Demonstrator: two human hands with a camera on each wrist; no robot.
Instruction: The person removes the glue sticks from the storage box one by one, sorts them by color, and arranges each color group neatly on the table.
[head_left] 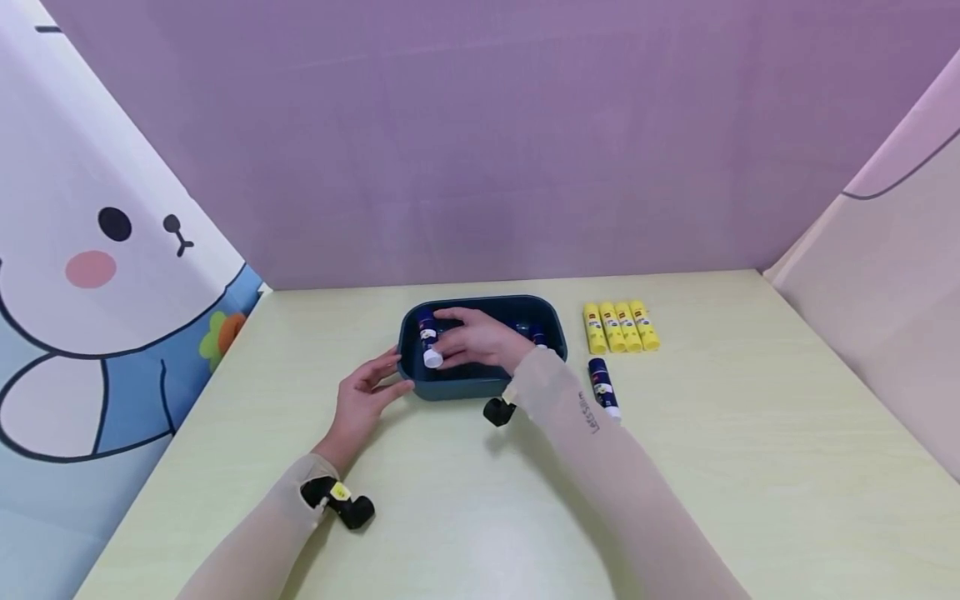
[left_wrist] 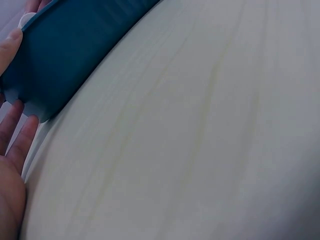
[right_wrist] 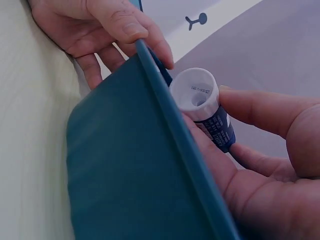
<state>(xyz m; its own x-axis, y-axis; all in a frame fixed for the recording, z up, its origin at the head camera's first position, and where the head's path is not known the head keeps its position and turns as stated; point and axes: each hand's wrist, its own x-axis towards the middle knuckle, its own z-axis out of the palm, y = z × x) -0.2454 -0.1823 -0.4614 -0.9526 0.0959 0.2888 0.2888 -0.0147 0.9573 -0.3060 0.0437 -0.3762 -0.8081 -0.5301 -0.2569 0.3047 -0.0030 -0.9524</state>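
My right hand (head_left: 478,337) grips a navy glue stick (head_left: 428,339) with a white base over the left end of a dark teal plastic bin (head_left: 465,389). In the right wrist view, that glue stick (right_wrist: 215,127) tilts beside the rim, its hollow white end facing the camera, thumb and fingers around it. My left hand (head_left: 363,400) holds the bin's near left corner, thumb on the front rim and the other fingers along the left side. Another navy glue stick (head_left: 538,335) lies inside at the right end, partly hidden by the right hand.
Several yellow glue sticks (head_left: 621,327) lie side by side in a row right of the bin. One more navy glue stick (head_left: 603,385) lies nearer, its white end partly behind the right sleeve. A purple cloth wall (head_left: 517,167) stands behind the table (head_left: 750,433).
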